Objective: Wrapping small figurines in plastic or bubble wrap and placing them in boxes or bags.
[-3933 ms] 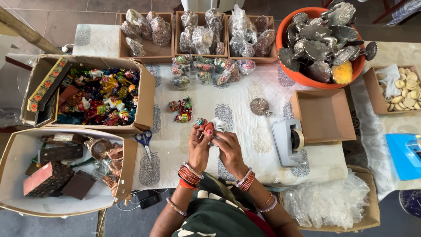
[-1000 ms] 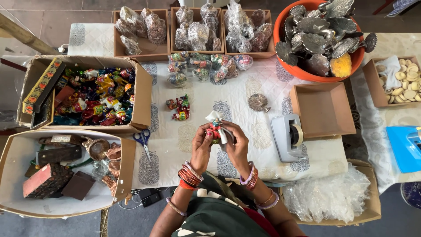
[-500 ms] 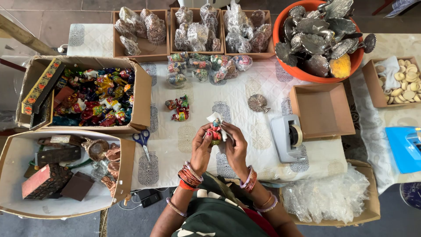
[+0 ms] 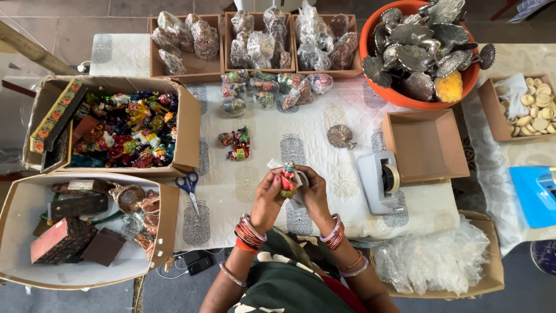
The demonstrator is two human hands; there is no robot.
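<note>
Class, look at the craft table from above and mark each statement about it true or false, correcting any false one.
1. Both hands hold a small painted figurine. True: the left hand and right hand meet around it.
2. The scissors lie inside the orange tub. False: they lie on the white cloth, beside the box of painted figures.
3. The tape dispenser sits on the side of the right hand. True.
4. The small brown box next to the dispenser is full of figurines. False: it is empty.
</note>
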